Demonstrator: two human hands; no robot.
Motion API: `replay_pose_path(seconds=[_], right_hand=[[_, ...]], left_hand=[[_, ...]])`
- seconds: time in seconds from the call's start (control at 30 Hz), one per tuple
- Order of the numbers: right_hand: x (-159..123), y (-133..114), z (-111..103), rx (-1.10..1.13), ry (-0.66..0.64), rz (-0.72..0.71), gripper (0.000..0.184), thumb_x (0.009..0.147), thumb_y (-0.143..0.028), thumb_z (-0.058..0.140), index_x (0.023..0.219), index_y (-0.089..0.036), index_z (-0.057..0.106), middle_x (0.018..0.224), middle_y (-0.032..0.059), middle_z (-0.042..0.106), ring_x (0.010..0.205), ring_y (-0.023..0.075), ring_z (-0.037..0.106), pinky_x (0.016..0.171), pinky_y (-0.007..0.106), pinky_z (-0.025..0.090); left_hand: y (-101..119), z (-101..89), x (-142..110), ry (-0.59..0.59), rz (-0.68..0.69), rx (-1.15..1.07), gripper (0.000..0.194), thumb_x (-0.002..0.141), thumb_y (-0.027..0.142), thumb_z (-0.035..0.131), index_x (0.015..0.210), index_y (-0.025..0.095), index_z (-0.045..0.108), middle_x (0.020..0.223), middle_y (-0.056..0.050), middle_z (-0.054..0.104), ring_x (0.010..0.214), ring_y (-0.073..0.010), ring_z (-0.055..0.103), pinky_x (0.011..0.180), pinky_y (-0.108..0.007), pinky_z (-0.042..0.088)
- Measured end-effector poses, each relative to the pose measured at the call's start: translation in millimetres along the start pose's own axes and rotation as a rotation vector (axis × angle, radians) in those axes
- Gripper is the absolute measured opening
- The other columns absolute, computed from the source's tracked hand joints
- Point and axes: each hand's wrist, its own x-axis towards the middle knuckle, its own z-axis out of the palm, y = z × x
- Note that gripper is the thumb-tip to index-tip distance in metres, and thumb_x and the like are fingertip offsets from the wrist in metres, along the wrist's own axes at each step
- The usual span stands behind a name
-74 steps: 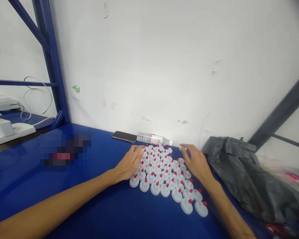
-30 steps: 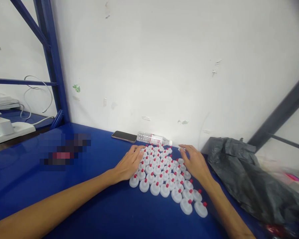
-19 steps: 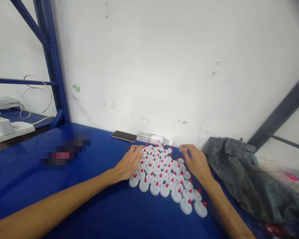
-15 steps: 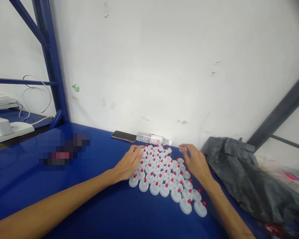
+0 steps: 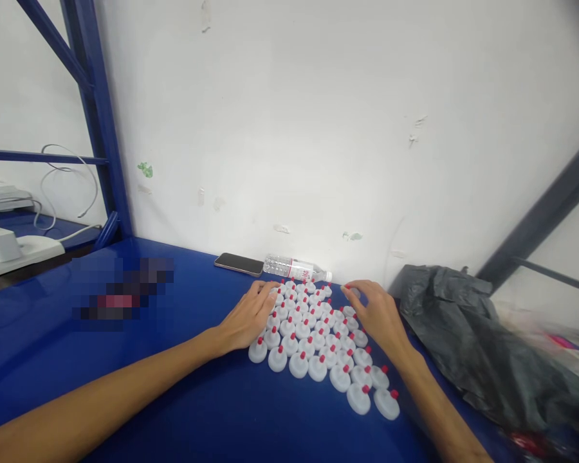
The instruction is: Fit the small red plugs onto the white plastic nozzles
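Note:
Several small round white plastic bottles with red tips [image 5: 299,365] stand packed together on the blue table [image 5: 193,399]. My left hand [image 5: 251,313] lies along the left edge of this group, its fingers stretched out and touching the outer bottles. At the far right of the group, my right hand [image 5: 377,312] pinches one more such bottle by its red tip between thumb and fingers. Part of that bottle's white body [image 5: 356,293] shows behind the fingers.
A phone [image 5: 238,263] and a clear plastic bottle [image 5: 296,267] lie at the back by the wall. A dark grey plastic bag [image 5: 463,334] is heaped on the right. A power strip [image 5: 29,251] with cables sits far left, near a blurred-out patch [image 5: 125,292].
My right hand has shifted slightly to the left and turned the pinched bottle, so its red tip now shows at the fingertips. My left hand has stayed in place.

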Motion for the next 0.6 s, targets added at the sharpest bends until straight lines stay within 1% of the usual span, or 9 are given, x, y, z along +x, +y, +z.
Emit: replay_pose_path(seconds=[0.17, 0.27, 0.33, 0.47, 0.6], right_hand=[[-0.6, -0.7, -1.1, 0.001, -0.021, 0.027, 0.03, 0.102, -0.042, 0.045, 0.103, -0.022, 0.068, 0.105, 0.0089, 0.075, 0.101, 0.0276, 0.069, 0.093, 0.044, 0.053], [-0.5, 1.9, 0.2, 0.015, 0.007, 0.026, 0.03, 0.103, -0.038, 0.04, 0.104, -0.023, 0.065, 0.107, 0.0093, 0.074, 0.1, 0.0262, 0.069, 0.09, 0.042, 0.052], [-0.5, 3.3, 0.6, 0.033, 0.001, 0.039, 0.03, 0.104, -0.037, 0.036, 0.104, -0.024, 0.064, 0.106, 0.0082, 0.074, 0.098, 0.0248, 0.069, 0.089, 0.04, 0.051], [-0.6, 2.8, -0.9, -0.002, -0.037, 0.064, 0.03, 0.105, -0.034, 0.031, 0.098, -0.025, 0.059, 0.095, 0.006, 0.071, 0.091, 0.0238, 0.065, 0.082, 0.037, 0.048], [0.4, -1.0, -5.0, -0.13, 0.014, -0.019, 0.029, 0.104, -0.027, 0.03, 0.088, -0.025, 0.053, 0.082, 0.0051, 0.061, 0.082, 0.0242, 0.055, 0.076, 0.037, 0.042]], left_hand=[[1.1, -0.6, -0.2, -0.005, 0.001, -0.002, 0.052, 0.107, 0.049, 0.016, 0.145, 0.028, 0.045, 0.141, -0.009, 0.048, 0.129, -0.0251, 0.052, 0.118, -0.049, 0.037], [1.6, -0.9, -0.3, -0.005, 0.003, 0.0, 0.051, 0.107, 0.048, 0.016, 0.145, 0.028, 0.045, 0.141, -0.009, 0.048, 0.129, -0.0248, 0.052, 0.118, -0.048, 0.037], [2.1, -1.0, -0.3, -0.003, 0.007, 0.003, 0.051, 0.107, 0.047, 0.016, 0.145, 0.028, 0.045, 0.14, -0.009, 0.048, 0.129, -0.0249, 0.052, 0.118, -0.049, 0.037], [3.5, -1.2, -0.4, -0.001, 0.007, -0.001, 0.052, 0.107, 0.048, 0.016, 0.145, 0.028, 0.045, 0.138, -0.01, 0.049, 0.128, -0.0251, 0.053, 0.117, -0.049, 0.037], [3.8, -0.9, -0.5, 0.01, 0.013, -0.006, 0.052, 0.108, 0.048, 0.016, 0.144, 0.026, 0.046, 0.138, -0.01, 0.049, 0.128, -0.0246, 0.053, 0.118, -0.048, 0.037]])
